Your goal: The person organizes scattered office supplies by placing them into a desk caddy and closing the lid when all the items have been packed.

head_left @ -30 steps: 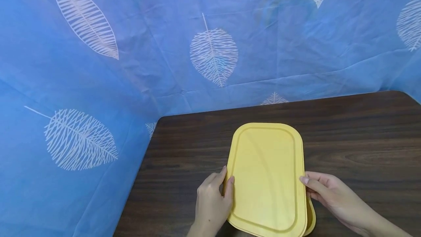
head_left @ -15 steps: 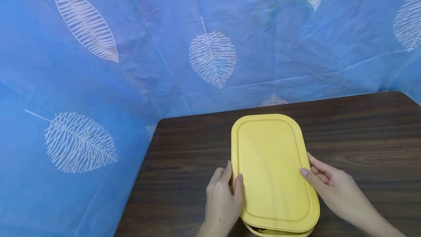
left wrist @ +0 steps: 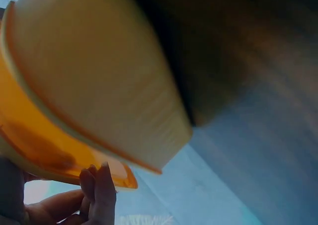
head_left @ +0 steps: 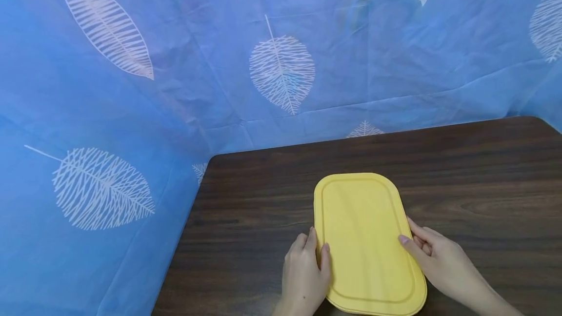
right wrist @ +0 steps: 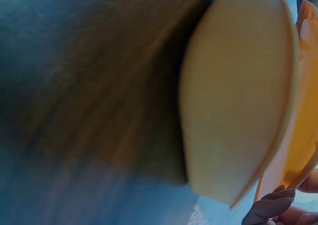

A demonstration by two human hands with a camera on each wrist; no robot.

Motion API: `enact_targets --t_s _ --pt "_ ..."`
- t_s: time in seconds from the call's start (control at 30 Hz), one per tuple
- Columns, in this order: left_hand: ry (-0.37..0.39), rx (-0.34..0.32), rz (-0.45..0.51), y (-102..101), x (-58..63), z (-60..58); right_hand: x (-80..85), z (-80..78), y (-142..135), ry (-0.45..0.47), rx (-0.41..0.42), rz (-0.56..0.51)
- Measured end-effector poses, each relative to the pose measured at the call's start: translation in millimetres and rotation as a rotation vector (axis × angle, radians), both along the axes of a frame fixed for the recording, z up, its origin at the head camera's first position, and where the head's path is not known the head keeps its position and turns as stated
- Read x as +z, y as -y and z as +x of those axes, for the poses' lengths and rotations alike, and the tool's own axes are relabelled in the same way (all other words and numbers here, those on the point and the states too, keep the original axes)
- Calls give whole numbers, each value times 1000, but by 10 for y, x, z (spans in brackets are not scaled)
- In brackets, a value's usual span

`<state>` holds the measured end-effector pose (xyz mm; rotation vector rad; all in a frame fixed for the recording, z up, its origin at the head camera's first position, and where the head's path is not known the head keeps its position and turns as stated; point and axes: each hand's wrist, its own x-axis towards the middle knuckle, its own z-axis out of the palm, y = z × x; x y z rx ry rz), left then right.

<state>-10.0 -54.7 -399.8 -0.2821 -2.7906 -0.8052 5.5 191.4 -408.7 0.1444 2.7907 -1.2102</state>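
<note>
A yellow rectangular lid (head_left: 366,243) with rounded corners lies level between my two hands in the head view. My left hand (head_left: 305,269) holds its left edge, thumb on top and fingers at the side. On the opposite edge, my right hand (head_left: 443,260) pinches the lid with the thumb above and fingers beneath. Under it stands a deep yellow box (left wrist: 94,61), hidden from the head view. Both wrist views show the box (right wrist: 236,96) on the tabletop, with the orange-lit underside of the lid (right wrist: 305,125) held over its rim and a gap between them. The box's contents are hidden.
The dark wood-grain table (head_left: 246,208) reaches back to a blue cloth (head_left: 197,62) printed with white leaves, which hangs behind it and along the left side. The table's left edge runs down toward the front.
The lid has shifted right, first rising toward the back, then coming back down toward the front. It now covers the box rim seen earlier below it. Both hands still hold it.
</note>
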Motion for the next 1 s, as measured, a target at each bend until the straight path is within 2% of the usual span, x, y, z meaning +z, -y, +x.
enact_targets --t_s 0.17,0.43,0.83,1.0 --pt "19 -4 -74 -13 -84 0 -114 13 7 -8 21 27" --pt "-53 -21 -179 -14 -107 -5 -184 31 37 -5 24 38" --pt "-21 -15 -192 -7 -162 -13 -203 -28 55 -40 28 36" --pt "-22 -19 -193 -10 -170 -14 -207 -47 42 -12 35 22"
